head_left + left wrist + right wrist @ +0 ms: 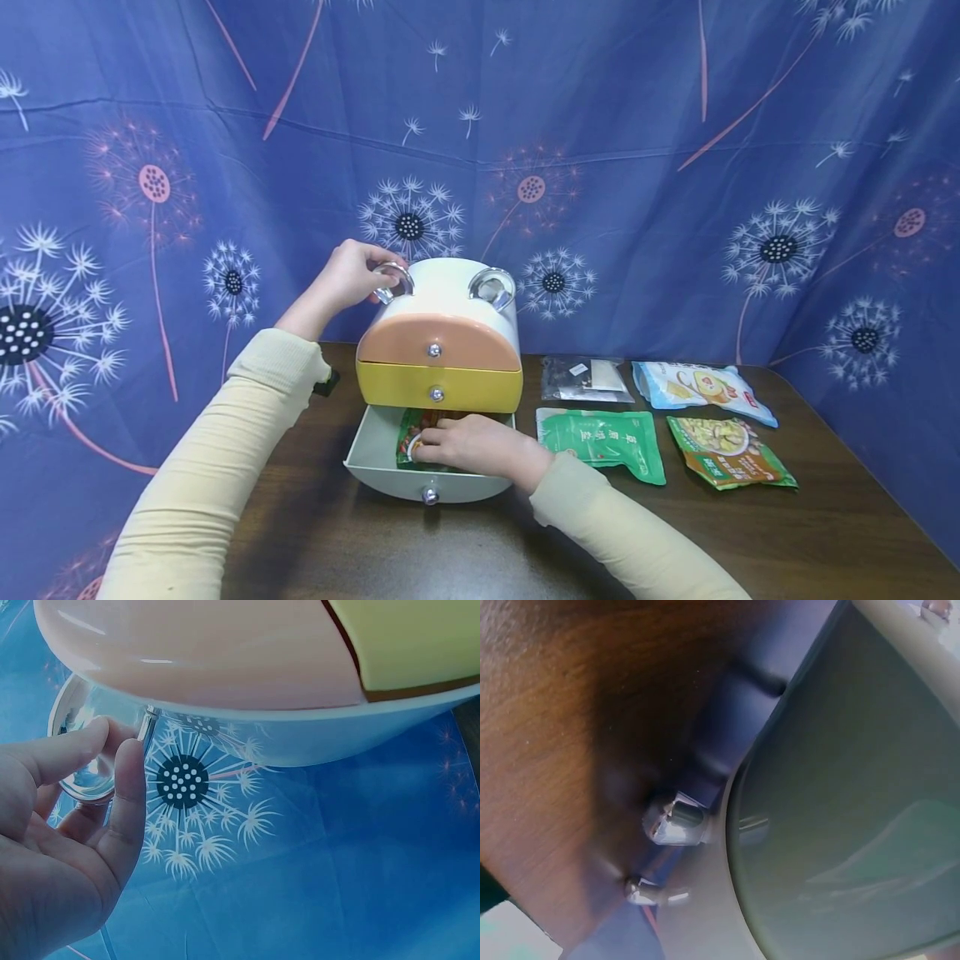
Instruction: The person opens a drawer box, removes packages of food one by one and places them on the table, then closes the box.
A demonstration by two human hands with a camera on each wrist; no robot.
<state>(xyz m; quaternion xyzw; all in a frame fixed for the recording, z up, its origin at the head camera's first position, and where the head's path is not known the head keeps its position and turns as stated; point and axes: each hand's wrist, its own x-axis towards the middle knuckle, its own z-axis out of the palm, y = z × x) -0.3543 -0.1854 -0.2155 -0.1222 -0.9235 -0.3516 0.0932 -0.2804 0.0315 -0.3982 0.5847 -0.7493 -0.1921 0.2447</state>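
A small cabinet (pixel 453 287) with a white rounded body stands on the table, its peach and yellow drawers closed and its pale green bottom drawer (pixel 375 442) pulled out. At the cabinet's top left, my left hand (pixel 351 271) pinches a shiny silver ear (pixel 82 769) between thumb and fingers. The matching right ear (pixel 492 288) is free. My right hand (pixel 480 450) reaches into the bottom drawer, fingers laid fairly straight over a green food packet (pixel 406 435), which it partly covers. In the right wrist view the drawer's inner wall (pixel 855 780) and silver knob (pixel 676 821) show, without the fingers.
To the right on the brown table (pixel 720 533) lie a clear packet (pixel 585 380), a blue and white bag (pixel 705 388), a green pouch (pixel 600 437) and a green and orange packet (pixel 731 452). A dandelion-print blue cloth (pixel 637 208) hangs behind.
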